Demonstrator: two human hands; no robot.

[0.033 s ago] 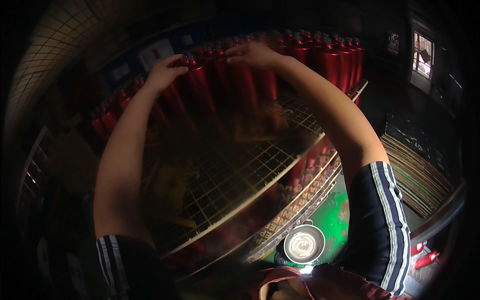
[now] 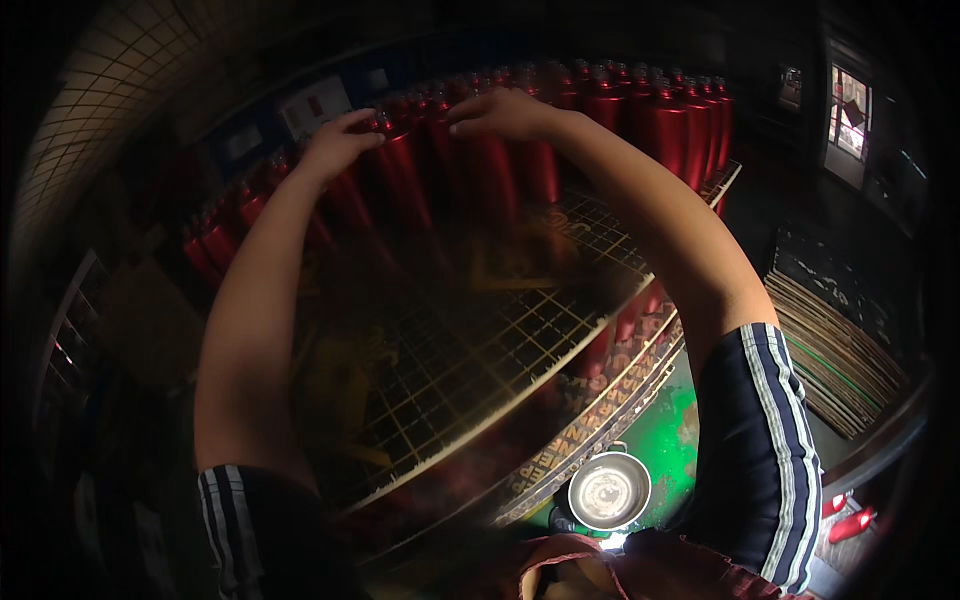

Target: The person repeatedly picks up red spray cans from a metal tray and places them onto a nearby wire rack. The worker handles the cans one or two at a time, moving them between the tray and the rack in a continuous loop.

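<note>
A dense group of tall red metallic bottles with narrow, shiny necks stands upright along the far side of a dark board marked with a yellow grid. My left hand reaches to the front of the group, thumb and fingers apart beside a bottle's neck. Farther right, my right hand is over the bottle tops, its fingers stretched to the left and parted from the thumb. I cannot make out a firm grip in either hand. Shadow and blur obscure the bottles between and below the hands.
Under the board are more levels with red bottles and printed edges. A round metal pan sits low on the green floor. Stacked flat boards are at right, with red bottles lying below them. Wire mesh rises at upper left.
My left forearm has shifted slightly to the right. The view has moved very little, and the bottles stand as before.
</note>
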